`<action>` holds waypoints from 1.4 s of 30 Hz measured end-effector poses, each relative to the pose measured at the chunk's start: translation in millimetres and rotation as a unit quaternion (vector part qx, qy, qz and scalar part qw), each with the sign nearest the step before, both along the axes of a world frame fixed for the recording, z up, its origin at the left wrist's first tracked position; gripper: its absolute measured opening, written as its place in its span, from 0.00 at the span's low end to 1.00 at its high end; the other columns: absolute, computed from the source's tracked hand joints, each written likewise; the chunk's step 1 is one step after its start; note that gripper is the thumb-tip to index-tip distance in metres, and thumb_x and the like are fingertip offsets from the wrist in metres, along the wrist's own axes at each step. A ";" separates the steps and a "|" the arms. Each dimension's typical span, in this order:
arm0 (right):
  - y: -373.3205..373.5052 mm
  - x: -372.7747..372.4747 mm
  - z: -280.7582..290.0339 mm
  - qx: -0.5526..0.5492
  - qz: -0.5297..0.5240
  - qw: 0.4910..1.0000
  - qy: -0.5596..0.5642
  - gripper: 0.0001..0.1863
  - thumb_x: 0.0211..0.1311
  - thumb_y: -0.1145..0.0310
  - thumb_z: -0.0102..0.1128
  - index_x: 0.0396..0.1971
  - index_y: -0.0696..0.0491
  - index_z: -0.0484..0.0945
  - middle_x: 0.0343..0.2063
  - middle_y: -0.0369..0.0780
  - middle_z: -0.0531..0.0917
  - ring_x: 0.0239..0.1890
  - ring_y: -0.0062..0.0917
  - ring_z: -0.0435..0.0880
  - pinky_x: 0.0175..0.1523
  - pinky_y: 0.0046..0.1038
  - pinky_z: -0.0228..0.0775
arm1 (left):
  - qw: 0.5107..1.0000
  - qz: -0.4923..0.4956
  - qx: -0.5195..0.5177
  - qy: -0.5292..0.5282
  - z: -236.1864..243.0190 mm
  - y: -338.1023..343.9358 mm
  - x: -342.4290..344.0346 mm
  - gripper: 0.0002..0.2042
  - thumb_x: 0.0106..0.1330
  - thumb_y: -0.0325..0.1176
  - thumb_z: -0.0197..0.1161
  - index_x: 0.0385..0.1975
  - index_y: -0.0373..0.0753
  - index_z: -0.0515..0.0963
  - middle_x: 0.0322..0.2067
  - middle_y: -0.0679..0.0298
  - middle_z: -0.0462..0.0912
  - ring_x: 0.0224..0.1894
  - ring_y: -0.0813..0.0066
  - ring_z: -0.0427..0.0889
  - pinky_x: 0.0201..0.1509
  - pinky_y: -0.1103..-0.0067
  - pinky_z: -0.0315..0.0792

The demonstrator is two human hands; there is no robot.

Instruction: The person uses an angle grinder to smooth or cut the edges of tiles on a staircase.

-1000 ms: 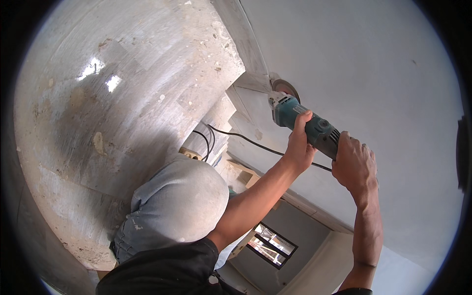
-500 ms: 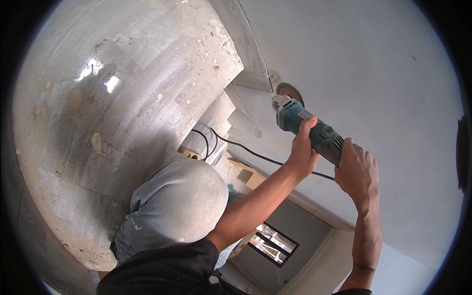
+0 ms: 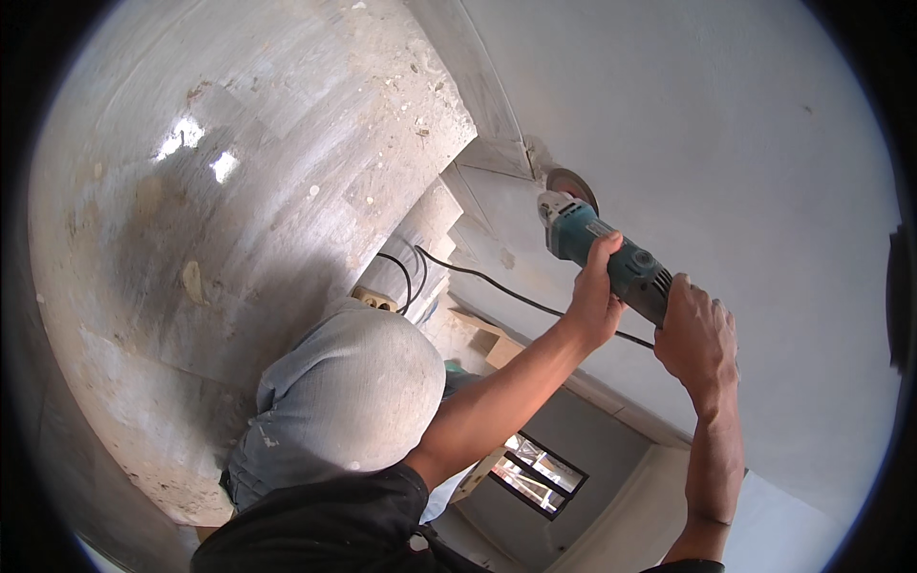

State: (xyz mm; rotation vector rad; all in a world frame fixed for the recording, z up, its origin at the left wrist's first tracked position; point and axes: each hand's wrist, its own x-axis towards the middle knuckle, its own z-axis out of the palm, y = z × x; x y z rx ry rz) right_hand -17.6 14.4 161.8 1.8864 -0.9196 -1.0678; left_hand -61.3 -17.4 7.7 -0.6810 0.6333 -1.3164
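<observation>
A teal angle grinder (image 3: 597, 244) is held in both hands, its round disc (image 3: 571, 183) at the pale wall (image 3: 745, 153), beside a corner where the skirting strip (image 3: 494, 158) ends in a rough grey patch. My left hand (image 3: 597, 291) wraps round the middle of the tool with its thumb on top. My right hand (image 3: 695, 334) grips the rear end of the body. A black power cord (image 3: 506, 286) runs from the tool toward the stairs. My bent knee in pale dusty jeans (image 3: 353, 382) is below the left hand.
A dusty wood-look landing (image 3: 210, 239) fills the left side, ending in stair steps (image 3: 425, 224) that descend along the wall. A socket block (image 3: 373, 298) with cords sits by the knee. Further down are a pale board (image 3: 506, 351) and a window (image 3: 535, 477) in a grey wall.
Both hands and the grinder have shifted down and to the right, moving the disc along the wall away from the skirting corner and uncovering more of the rough grey patch. The grip is unchanged.
</observation>
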 end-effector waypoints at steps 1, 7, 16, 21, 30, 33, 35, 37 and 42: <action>1.4 -2.9 3.4 0.002 -0.004 1.000 0.001 0.08 0.53 0.78 0.57 0.34 0.58 0.71 0.31 0.49 0.83 0.35 0.47 0.84 0.43 0.45 0.74 | 1.000 -0.007 0.016 -0.013 3.1 2.4 -2.0 0.15 0.66 0.50 0.59 0.41 0.48 0.70 0.34 0.74 0.72 0.39 0.85 0.75 0.46 0.81 0.70; 3.3 -15.7 3.6 0.006 0.005 1.000 -0.022 0.09 0.52 0.78 0.58 0.35 0.58 0.71 0.31 0.49 0.83 0.35 0.47 0.84 0.43 0.45 0.75 | 0.999 -0.005 0.013 -0.033 1.6 4.4 -13.7 0.13 0.68 0.51 0.55 0.38 0.49 0.69 0.33 0.75 0.73 0.41 0.84 0.75 0.51 0.79 0.68; -4.9 -8.1 -12.6 0.016 -0.006 1.000 -0.022 0.09 0.52 0.79 0.58 0.34 0.60 0.72 0.31 0.50 0.84 0.37 0.45 0.85 0.44 0.44 0.76 | 0.995 0.031 0.048 -0.079 -17.5 -10.0 -12.2 0.15 0.67 0.52 0.55 0.38 0.47 0.69 0.33 0.72 0.75 0.40 0.80 0.77 0.51 0.76 0.70; -5.3 -16.0 -10.1 0.015 0.003 1.000 -0.017 0.09 0.52 0.79 0.57 0.35 0.61 0.72 0.31 0.50 0.84 0.37 0.44 0.86 0.44 0.44 0.76 | 0.999 0.019 0.008 -0.036 -14.6 -8.9 -14.7 0.14 0.67 0.51 0.55 0.39 0.47 0.68 0.33 0.72 0.75 0.40 0.80 0.77 0.51 0.76 0.70; 2.3 -6.9 -8.5 0.014 0.015 1.000 -0.010 0.10 0.54 0.78 0.56 0.37 0.61 0.72 0.31 0.49 0.83 0.35 0.43 0.86 0.43 0.42 0.77 | 0.999 0.024 0.020 -0.024 -10.9 -0.6 -5.4 0.15 0.67 0.51 0.57 0.39 0.47 0.69 0.34 0.73 0.74 0.40 0.82 0.76 0.50 0.79 0.70; 0.2 -3.6 -8.8 0.016 0.039 0.999 -0.001 0.10 0.54 0.79 0.56 0.37 0.61 0.72 0.31 0.48 0.83 0.34 0.42 0.86 0.41 0.42 0.77 | 0.999 0.033 0.014 -0.034 -11.9 -0.6 0.5 0.15 0.67 0.51 0.56 0.40 0.47 0.70 0.36 0.74 0.72 0.41 0.85 0.74 0.48 0.81 0.69; -0.9 -2.8 -7.1 0.010 0.047 0.999 0.001 0.09 0.54 0.79 0.55 0.37 0.61 0.72 0.30 0.47 0.83 0.33 0.42 0.85 0.40 0.42 0.77 | 0.999 0.038 0.009 -0.027 -9.7 -2.9 1.5 0.15 0.67 0.51 0.55 0.40 0.47 0.70 0.36 0.74 0.72 0.40 0.85 0.74 0.47 0.81 0.69; -2.1 1.0 -9.7 0.017 0.052 0.998 0.008 0.08 0.54 0.79 0.55 0.36 0.60 0.72 0.29 0.47 0.83 0.32 0.42 0.85 0.40 0.42 0.77 | 0.999 0.042 0.001 -0.016 -14.9 -4.6 1.2 0.14 0.69 0.49 0.53 0.43 0.47 0.69 0.38 0.73 0.71 0.40 0.85 0.72 0.47 0.82 0.68; -0.3 11.5 -11.1 0.014 0.063 0.998 0.013 0.07 0.54 0.80 0.54 0.33 0.60 0.72 0.28 0.47 0.83 0.32 0.42 0.85 0.39 0.42 0.77 | 0.976 0.144 0.080 -0.145 -20.5 -16.4 -10.0 0.12 0.70 0.45 0.51 0.46 0.46 0.66 0.39 0.73 0.71 0.39 0.84 0.72 0.46 0.83 0.69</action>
